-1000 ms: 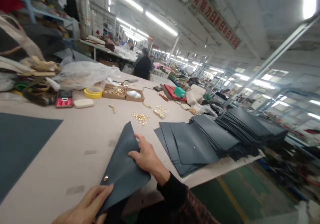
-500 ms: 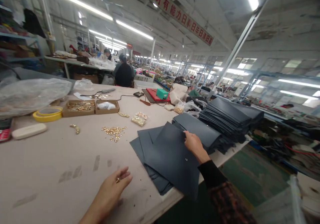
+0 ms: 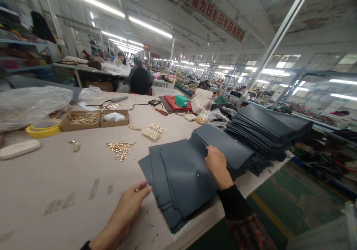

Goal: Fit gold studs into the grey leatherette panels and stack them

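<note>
My right hand point(image 3: 216, 165) pinches the edge of a dark blue-grey leather-like sheet point(image 3: 184, 164) that bears a small metal stud. The sheet lies on a fanned pile of similar sheets point(image 3: 154, 175) at the table's front edge. My left hand point(image 3: 125, 211) hovers just left of that pile, fingers stretched towards its edge. A small gold-coloured item shows at its fingers; whether it is a ring or a loose fitting I cannot tell. Beyond my right hand is another stack of sheets point(image 3: 223, 142).
A tall sheet stack point(image 3: 259, 127) stands at the right. Loose gold fittings point(image 3: 119, 148), small bags of fittings point(image 3: 152, 133), cardboard boxes point(image 3: 80, 120), yellow tape point(image 3: 43, 129) and a pale oblong case point(image 3: 19, 149) lie on the table. A person point(image 3: 139, 77) sits further back.
The studded sheet has come down flatter onto the pile and shifted left. My left hand has come closer to the pile's edge. The view has turned slightly right.
</note>
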Motion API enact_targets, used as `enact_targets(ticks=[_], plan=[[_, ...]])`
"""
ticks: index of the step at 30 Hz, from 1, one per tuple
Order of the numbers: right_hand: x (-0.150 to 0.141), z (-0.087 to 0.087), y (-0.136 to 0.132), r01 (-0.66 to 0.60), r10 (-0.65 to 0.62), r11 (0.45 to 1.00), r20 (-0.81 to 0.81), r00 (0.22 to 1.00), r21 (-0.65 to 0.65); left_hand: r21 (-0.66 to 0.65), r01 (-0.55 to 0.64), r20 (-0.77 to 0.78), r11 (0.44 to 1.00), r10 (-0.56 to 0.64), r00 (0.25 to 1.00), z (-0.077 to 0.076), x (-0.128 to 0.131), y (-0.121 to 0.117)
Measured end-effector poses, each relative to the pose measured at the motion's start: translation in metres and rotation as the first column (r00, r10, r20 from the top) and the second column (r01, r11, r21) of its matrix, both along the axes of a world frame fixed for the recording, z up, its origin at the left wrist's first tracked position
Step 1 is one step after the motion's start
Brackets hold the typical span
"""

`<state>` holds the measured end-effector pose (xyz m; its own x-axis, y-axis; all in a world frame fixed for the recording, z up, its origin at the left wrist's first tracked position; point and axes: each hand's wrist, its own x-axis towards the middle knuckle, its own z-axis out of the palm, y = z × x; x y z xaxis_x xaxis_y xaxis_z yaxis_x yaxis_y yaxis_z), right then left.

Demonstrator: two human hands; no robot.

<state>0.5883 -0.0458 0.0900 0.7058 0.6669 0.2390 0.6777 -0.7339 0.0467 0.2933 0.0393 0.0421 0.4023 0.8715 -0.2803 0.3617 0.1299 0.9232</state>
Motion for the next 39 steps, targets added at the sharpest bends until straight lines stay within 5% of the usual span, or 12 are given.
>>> enact_targets(ticks=[5, 13, 19, 22, 24, 31, 35, 39], plan=[[-0.006, -0.013, 0.012, -0.054, 0.056, 0.997, 0.042, 0.998, -0.058, -0.172, -0.082, -0.002, 0.982, 0.083, 0.997, 0.005, 0.011, 0.001], [-0.013, -0.047, 0.029, -0.184, 0.180, 0.976, -0.039, 0.983, -0.118, -0.203, 0.000, 0.041, 0.979, 0.009, 0.999, 0.007, 0.025, 0.001], [-0.007, -0.047, 0.038, -0.239, 0.228, 0.964, -0.098, 0.969, -0.117, 0.010, 0.169, 0.037, 0.986, -0.169, 0.985, -0.001, 0.027, 0.007], [-0.004, -0.045, 0.044, -0.230, 0.220, 0.966, -0.097, 0.971, -0.117, 0.235, 0.345, -0.221, 0.909, -0.296, 0.929, 0.001, 0.031, 0.013], [-0.003, -0.045, 0.047, -0.229, 0.217, 0.965, -0.105, 0.971, -0.125, 0.299, 0.406, -0.393, 0.864, -0.276, 0.877, 0.007, 0.037, 0.020], [0.000, -0.044, 0.045, -0.240, 0.219, 0.958, -0.145, 0.965, -0.154, 0.391, 0.424, -0.566, 0.817, -0.150, 0.811, 0.020, 0.046, 0.032], [0.004, -0.036, 0.055, -0.323, 0.293, 0.934, -0.188, 0.937, -0.152, 0.352, 0.380, -0.523, 0.855, -0.157, 0.838, 0.010, 0.033, 0.025], [0.005, -0.026, 0.100, -0.441, 0.404, 0.888, -0.240, 0.883, -0.128, 0.270, 0.301, -0.420, 0.914, -0.169, 0.891, -0.001, 0.029, 0.018]])
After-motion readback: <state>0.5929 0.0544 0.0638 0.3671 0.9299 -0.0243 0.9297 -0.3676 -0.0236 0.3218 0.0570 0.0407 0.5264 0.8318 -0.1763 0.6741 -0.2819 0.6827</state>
